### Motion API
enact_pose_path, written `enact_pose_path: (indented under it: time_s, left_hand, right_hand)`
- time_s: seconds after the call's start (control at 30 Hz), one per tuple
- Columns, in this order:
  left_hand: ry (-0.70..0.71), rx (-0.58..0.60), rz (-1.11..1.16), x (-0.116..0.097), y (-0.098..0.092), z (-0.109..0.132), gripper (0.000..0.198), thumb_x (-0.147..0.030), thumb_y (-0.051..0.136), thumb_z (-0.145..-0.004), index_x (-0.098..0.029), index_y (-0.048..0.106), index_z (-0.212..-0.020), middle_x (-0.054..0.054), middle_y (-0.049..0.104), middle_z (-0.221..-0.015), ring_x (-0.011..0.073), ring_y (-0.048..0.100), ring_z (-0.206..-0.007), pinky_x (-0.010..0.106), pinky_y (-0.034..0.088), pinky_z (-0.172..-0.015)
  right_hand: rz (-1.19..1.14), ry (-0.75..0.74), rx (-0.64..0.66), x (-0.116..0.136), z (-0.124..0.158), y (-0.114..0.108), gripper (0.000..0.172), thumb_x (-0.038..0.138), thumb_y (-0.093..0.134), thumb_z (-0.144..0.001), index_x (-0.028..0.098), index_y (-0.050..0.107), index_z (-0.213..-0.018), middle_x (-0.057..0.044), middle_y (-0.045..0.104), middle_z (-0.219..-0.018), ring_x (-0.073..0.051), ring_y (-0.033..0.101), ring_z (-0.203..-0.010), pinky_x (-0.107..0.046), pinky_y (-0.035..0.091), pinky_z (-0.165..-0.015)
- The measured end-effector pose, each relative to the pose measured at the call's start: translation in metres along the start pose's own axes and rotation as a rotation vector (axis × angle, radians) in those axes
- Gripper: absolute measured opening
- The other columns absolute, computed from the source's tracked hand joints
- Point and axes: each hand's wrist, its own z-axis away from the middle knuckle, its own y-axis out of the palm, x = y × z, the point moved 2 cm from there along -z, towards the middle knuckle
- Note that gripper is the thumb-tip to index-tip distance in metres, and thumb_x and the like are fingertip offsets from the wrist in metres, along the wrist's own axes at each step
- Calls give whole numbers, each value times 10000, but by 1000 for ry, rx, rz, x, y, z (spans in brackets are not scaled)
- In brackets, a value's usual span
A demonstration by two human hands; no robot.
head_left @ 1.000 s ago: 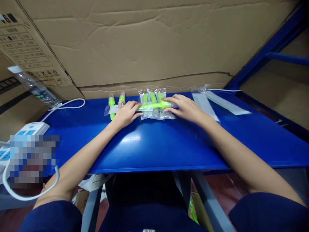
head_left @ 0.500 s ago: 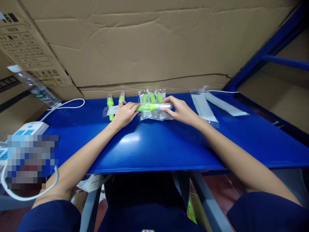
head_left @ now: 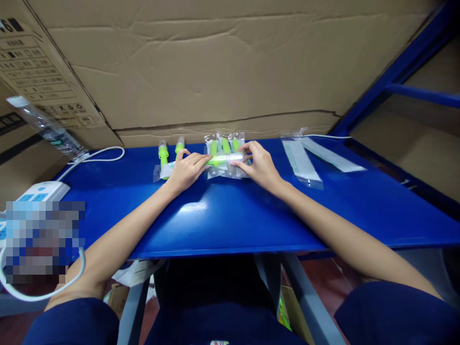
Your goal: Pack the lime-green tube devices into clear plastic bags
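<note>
Item 1. Tube in clear sleeve (head_left: 224,158), one: a clear tube with green cap, lying crosswise over the bagged tubes at the far middle of the blue table (head_left: 230,215). Left hand (head_left: 185,170) pinched the sleeve's left end between thumb and fingers; right hand (head_left: 258,165) pressed fingertips on the tube's right end, fingers bent, thumb beneath. Both hands were closed lightly on this one item.

Item 2. Bagged green-capped tubes (head_left: 226,143), three counted, side by side in clear bags directly under the held tube.

Item 3. Loose green-capped tubes (head_left: 163,153), two, upright in the picture, just left of the left hand, partly under the sleeve's end.

Item 4. Flat white packets (head_left: 300,160), two, lying well right of the right hand; a third could not be made out.

Item 5. Power strip (head_left: 39,190), one, at the left table edge, with white cable (head_left: 97,157). Plastic bottle (head_left: 43,127), one, tilted against the cardboard boxes (head_left: 215,67).

Change against the picture one second earlier: the tube had slid leftward into the sleeve, and the right hand had moved left with it, so the two hands stood closer together. Other items lay as before.
</note>
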Motion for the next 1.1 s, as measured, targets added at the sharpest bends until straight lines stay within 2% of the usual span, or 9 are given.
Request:
enact_pose_path:
  time_s: [0.13,0.2,0.3,0.4,0.6,0.7,0.83,1.1]
  left_hand:
    - [-11,-4,-4,3,-1,0,397,-390,417,-1063,-206,652,-1324,116,716,-1311,259,688,-1162,474,385,-1021]
    - [5,-8,6,5,-1,0,404,-397,406,-1066,-207,652,-1324,119,719,-1303,254,693,-1155,470,390,-1016]
    - [36,-20,23,4,0,0,414,-404,393,-1070,-210,648,-1332,123,720,-1300,245,701,-1142,460,398,-1011]
    - [58,-34,27,2,-1,1,430,-424,383,-1071,-211,647,-1335,115,711,-1320,236,699,-1153,447,395,-1020]
    - [67,-24,34,-1,-5,0,429,-442,395,-1066,-236,646,-1345,105,702,-1337,242,684,-1188,458,384,-1032]
    - [61,-14,32,-2,-8,0,419,-437,391,-1068,-254,643,-1349,92,701,-1342,243,673,-1208,465,379,-1030]
    - [66,-2,20,-3,-9,0,420,-436,383,-1072,-259,639,-1353,76,700,-1345,237,664,-1226,463,385,-1027]
    - [67,-18,9,-3,-11,0,423,-428,400,-1070,-223,652,-1340,80,703,-1336,245,674,-1213,469,391,-1032]
  right_hand:
    - [-125,24,121,-5,-1,-2,353,506,714,-840,203,664,-1015,-137,678,-1068,-290,685,-951,-480,609,-832]
    - [-91,18,153,-6,-2,-6,337,506,703,-852,202,695,-996,-129,690,-1023,-285,692,-902,-485,605,-813]
    - [20,-24,126,-4,-4,-10,317,499,700,-864,196,728,-954,-120,690,-957,-270,676,-827,-473,583,-775]
    - [10,-42,121,1,-2,-6,310,498,700,-867,196,718,-934,-104,693,-894,-253,666,-788,-450,570,-768]
    - [-133,89,36,4,3,8,363,568,751,-784,224,636,-797,-76,720,-818,-237,668,-729,-423,568,-731]
    - [-109,95,18,9,6,12,278,484,725,-806,220,653,-758,-77,744,-853,-247,686,-796,-425,562,-790]
    - [-142,81,66,20,9,13,165,375,682,-821,214,684,-857,-72,765,-926,-260,717,-884,-425,560,-851]
    - [-365,151,158,19,12,17,238,409,634,-857,251,536,-1005,-81,771,-1006,-291,723,-1080,-493,550,-952]
